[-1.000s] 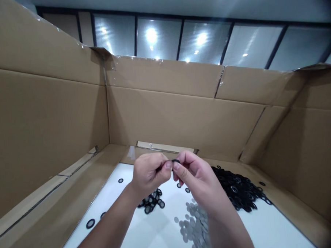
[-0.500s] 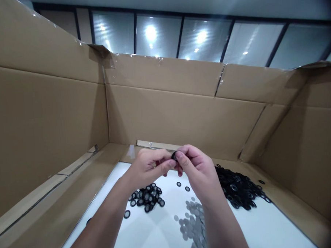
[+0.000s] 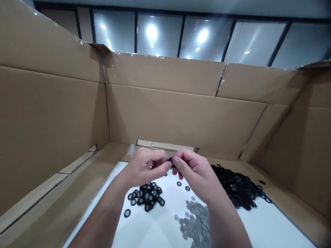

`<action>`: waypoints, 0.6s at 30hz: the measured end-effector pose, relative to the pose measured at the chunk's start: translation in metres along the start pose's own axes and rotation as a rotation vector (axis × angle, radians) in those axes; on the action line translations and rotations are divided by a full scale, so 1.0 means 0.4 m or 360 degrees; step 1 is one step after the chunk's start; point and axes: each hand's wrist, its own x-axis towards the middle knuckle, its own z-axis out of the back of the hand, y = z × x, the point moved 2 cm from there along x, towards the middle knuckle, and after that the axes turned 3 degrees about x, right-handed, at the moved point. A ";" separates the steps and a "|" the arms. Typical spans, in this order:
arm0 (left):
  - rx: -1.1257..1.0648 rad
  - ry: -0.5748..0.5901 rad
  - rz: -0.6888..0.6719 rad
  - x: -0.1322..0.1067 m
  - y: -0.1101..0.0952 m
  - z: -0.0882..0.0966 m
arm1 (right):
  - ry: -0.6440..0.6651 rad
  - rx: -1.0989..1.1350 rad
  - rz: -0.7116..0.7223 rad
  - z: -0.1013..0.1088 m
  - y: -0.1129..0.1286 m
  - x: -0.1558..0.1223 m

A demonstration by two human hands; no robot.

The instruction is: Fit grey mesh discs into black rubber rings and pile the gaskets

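A small black rubber ring (image 3: 171, 160) is pinched between my two hands, mostly covered by fingertips. My left hand (image 3: 148, 165) grips its left side with thumb and fingers. On its other side, the thumb and fingers of my right hand (image 3: 192, 167) are closed. Whether a disc sits in the ring cannot be seen. Below my left hand lies a pile of black rings with pale discs in them (image 3: 147, 196). Loose grey discs (image 3: 196, 225) spread beside my right forearm, and a heap of black rings (image 3: 236, 186) lies further right.
A white board (image 3: 148, 234) forms the work surface. Tall cardboard walls (image 3: 164, 105) surround it at the back and sides. Two single rings (image 3: 187, 188) lie between the piles, and another ring (image 3: 127, 213) lies nearer me on the left.
Both hands have shifted slightly left and down, with the ring now more hidden between the fingertips. The piles look the same.
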 end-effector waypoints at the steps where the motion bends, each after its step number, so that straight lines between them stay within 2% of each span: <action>1: 0.0024 -0.0060 -0.0047 0.001 -0.001 -0.002 | 0.0012 -0.0008 0.0011 -0.001 -0.001 0.000; 4: 0.0080 -0.0210 -0.0152 0.004 -0.001 -0.009 | 0.0039 -0.0028 0.0091 -0.005 -0.002 0.001; 7: 0.0054 -0.0300 -0.0140 0.004 0.003 -0.009 | 0.0064 0.0040 0.0135 -0.012 -0.006 0.003; 10: -0.0144 -0.0209 -0.0084 0.003 0.009 -0.009 | 0.0054 0.0256 0.0163 -0.020 -0.010 0.006; 13: -0.0344 -0.0116 -0.0131 -0.001 0.010 -0.017 | 0.0035 0.0471 0.0193 -0.028 -0.008 0.006; 18: -0.0320 -0.0421 -0.0251 -0.010 -0.004 -0.045 | 0.0061 0.0575 0.0085 -0.029 0.009 -0.005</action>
